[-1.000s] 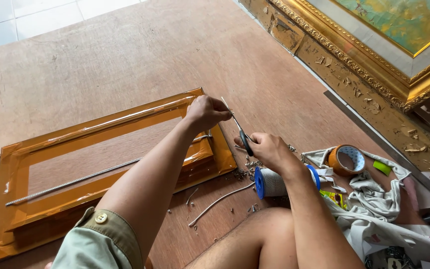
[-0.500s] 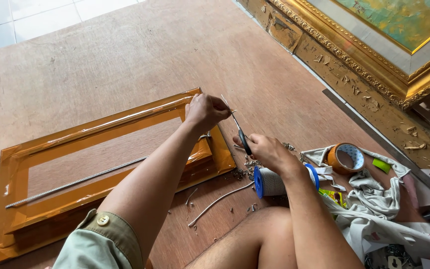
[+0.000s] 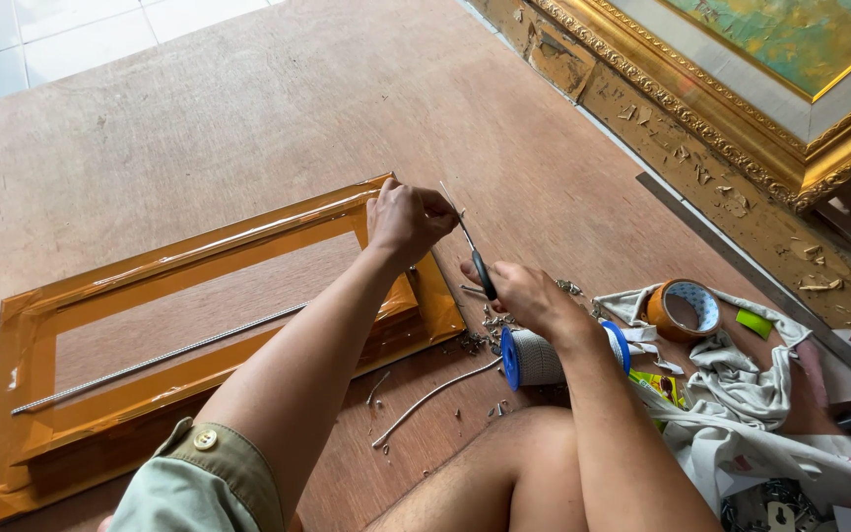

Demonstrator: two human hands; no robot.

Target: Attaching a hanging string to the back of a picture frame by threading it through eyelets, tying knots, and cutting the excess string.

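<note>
My left hand (image 3: 408, 219) is closed at the right end of an orange, tape-wrapped rectangular frame (image 3: 199, 256) lying on a brown board, pinching something small near the tip of a blade. My right hand (image 3: 524, 294) grips the black handles of a pair of scissors (image 3: 470, 251), whose blades point up and left toward the left hand's fingers. A spool of grey cord with blue ends (image 3: 544, 357) lies just under my right wrist. A thin grey rod (image 3: 160, 360) lies across the frame's opening.
A roll of orange tape (image 3: 680, 307) rests on a crumpled white cloth (image 3: 751, 394) at the right. Cut grey scraps and a loose cord piece (image 3: 435, 394) litter the board by my knee. An ornate gold picture frame (image 3: 741, 108) borders the upper right.
Both hands stay near the frame's right end with only slight shifts; the scissors remain angled toward the left hand.
</note>
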